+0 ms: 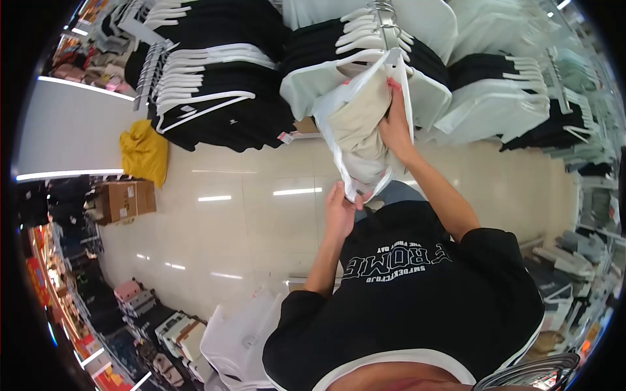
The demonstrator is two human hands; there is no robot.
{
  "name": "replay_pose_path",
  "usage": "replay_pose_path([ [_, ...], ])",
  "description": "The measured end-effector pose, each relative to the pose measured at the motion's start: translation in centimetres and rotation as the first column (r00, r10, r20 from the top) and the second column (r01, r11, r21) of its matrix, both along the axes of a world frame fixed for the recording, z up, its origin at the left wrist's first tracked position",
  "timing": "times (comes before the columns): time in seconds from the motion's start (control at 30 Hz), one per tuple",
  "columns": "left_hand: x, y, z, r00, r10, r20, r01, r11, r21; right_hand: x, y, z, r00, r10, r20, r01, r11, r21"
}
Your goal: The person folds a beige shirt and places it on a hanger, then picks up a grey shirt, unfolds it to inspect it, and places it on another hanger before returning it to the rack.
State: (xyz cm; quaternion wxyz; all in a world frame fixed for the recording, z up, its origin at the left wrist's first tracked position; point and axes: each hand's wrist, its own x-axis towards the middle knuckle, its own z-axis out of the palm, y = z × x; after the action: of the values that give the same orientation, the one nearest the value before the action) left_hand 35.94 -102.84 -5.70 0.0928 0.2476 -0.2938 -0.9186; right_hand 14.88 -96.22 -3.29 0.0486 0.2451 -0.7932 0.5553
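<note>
A white-edged piece with folded beige cloth (357, 117) inside it, like a garment in a white bag, is stretched between my hands in front of the middle clothes rack. My left hand (340, 207) is closed on its lower end, with thumb and fingers at the white edge. Higher up, my right hand (396, 127) grips its right side, fingers pointing toward the rack and partly inside the white edge. Right behind the upper end hangs a white garment (303, 88) on a white hanger (339, 62).
Black shirts (228, 120) on white hangers fill the rack at left, and pale garments (495, 107) hang at right. A yellow bag (143, 150) and a cardboard box (127, 201) stand on the left. White shirts (241, 339) hang close by my left elbow.
</note>
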Motion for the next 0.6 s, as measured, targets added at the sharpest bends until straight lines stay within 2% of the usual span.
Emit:
replay_pose_path([
  [0.07, -0.1, -0.8, -0.1, 0.999, -0.033, -0.019, 0.033, 0.999, 0.003, 2.3, 0.7, 2.2, 0.993, -0.011, -0.116, 0.001, 0.997, -0.081],
  [0.17, 0.2, -0.6, 0.5, 0.994, -0.099, 0.039, 0.098, 0.995, 0.017, 5.2, 1.2, 4.7, 0.943, 0.132, -0.306, -0.093, 0.986, 0.139],
  [0.33, 0.3, 0.2, 1.5, 0.978, -0.200, 0.058, 0.204, 0.977, -0.061, 3.1, 0.1, 1.3, 0.968, -0.135, -0.210, 0.174, 0.969, 0.176],
  [0.37, 0.3, 0.5, 1.5, 0.980, -0.187, 0.070, 0.192, 0.979, -0.068, 2.3, 0.3, 0.5, 0.968, -0.173, -0.184, 0.208, 0.958, 0.197],
  [0.4, 0.4, 0.8, 1.4, 0.982, -0.171, 0.083, 0.177, 0.981, -0.077, 1.8, 0.5, 1.0, 0.984, -0.153, -0.094, 0.169, 0.965, 0.199],
  [0.5, 0.4, 1.7, 0.8, 0.979, -0.185, 0.085, 0.192, 0.978, -0.085, -0.9, -1.8, -3.3, 0.964, -0.208, -0.164, 0.263, 0.831, 0.490],
  [0.53, 0.2, 2.1, 1.1, 0.981, -0.164, 0.108, 0.173, 0.982, -0.078, -0.8, -2.5, -1.9, 0.946, -0.323, -0.008, 0.314, 0.914, 0.256],
  [0.57, 0.1, 2.2, 0.5, 0.980, -0.180, 0.085, 0.188, 0.977, -0.097, -2.0, -3.3, -4.5, 0.950, -0.298, -0.089, 0.311, 0.901, 0.304],
  [0.6, 0.2, 2.0, -0.8, 0.979, -0.191, 0.066, 0.197, 0.974, -0.113, -1.9, -3.2, -3.6, 0.957, -0.287, -0.033, 0.287, 0.926, 0.247],
])
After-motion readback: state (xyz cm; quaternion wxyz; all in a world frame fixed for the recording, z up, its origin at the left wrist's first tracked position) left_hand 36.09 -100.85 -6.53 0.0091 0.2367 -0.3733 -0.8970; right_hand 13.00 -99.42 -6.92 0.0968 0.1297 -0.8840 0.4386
